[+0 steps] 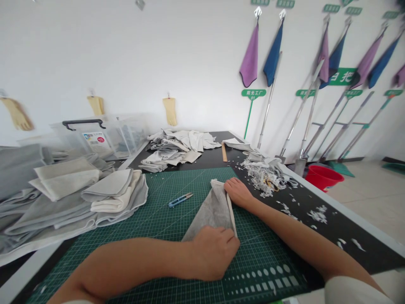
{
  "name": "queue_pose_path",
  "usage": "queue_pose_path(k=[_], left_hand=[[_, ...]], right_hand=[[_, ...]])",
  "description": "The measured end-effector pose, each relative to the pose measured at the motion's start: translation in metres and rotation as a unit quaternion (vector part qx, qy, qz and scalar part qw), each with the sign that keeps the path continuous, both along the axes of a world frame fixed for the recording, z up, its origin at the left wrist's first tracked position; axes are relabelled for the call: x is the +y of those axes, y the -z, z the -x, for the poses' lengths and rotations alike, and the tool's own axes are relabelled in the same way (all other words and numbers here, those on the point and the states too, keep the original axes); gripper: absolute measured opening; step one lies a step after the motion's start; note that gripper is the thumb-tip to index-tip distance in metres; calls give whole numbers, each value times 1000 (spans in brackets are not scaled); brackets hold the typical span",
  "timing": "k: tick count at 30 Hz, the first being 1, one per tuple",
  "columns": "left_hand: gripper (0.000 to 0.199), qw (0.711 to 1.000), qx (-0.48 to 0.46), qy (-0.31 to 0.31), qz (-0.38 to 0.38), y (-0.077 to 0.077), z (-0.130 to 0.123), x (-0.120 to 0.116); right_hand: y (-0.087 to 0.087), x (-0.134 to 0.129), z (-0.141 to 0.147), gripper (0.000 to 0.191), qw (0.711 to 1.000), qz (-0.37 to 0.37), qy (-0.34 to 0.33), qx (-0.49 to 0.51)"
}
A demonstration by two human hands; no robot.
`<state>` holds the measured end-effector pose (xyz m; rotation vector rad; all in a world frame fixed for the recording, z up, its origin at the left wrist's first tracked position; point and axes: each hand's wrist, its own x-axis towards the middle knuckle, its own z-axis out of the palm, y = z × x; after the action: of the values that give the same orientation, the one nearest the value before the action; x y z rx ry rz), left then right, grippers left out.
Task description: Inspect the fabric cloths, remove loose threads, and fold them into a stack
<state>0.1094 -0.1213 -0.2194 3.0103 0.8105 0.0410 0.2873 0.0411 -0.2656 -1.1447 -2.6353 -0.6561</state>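
A piece of grey cloth [210, 211] with a pale edge lies on the green cutting mat [190, 181], partly lifted between my hands. My left hand [215, 252] is closed in a fist on the cloth's near end, by its right edge. At the far corner, my right hand [238, 192] has its fingers bent round the pale edge. Blue-handled thread snips [180, 200] rest on the mat, left of the cloth. Part of the cloth is hidden behind my left hand and forearm.
Folded grey and white cloths [66, 198] are stacked at the left, before a clear box [91, 137]. Cloth pieces [180, 145] and a wooden ruler [224, 152] lie at the back. White scraps [261, 173] cover scissors on the right. A red bucket [322, 177] stands beyond the table.
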Motion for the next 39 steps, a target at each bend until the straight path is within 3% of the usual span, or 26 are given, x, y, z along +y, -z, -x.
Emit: queue_pose_path(k=[6,11,17,19,22,26,29,32,39], left_hand=[[45,996,-43,-8,84,3,-5,-3],[53,973,-98,-10,207,1,0,0],[48,954,-147,-7,263,-2,7,4],[48,954,-157,0,254,-5,8,6],[37,965,-162,32,204,-6,10,16],[30,984,-135,7,112,7,16,41],[42,991,-93,-52,87,25,23,60],[60,993,-63,-71,76,38,27,72],[73,987,-53,-148,42,42,29,76]], right_hand=[[-6,7,-19,23,1000,0,10,-5],[-10,7,-39,35,1000,10,-5,-9],[-24,2,-68,46,996,54,73,2],[-33,-6,-65,45,993,83,78,28],[-41,-31,-47,43,988,129,32,83],[-39,-76,-16,41,977,183,-50,95],[-32,-103,-4,41,968,229,-57,88],[-29,-115,-2,60,962,255,-46,86],[-29,-126,-8,66,957,284,-25,49]])
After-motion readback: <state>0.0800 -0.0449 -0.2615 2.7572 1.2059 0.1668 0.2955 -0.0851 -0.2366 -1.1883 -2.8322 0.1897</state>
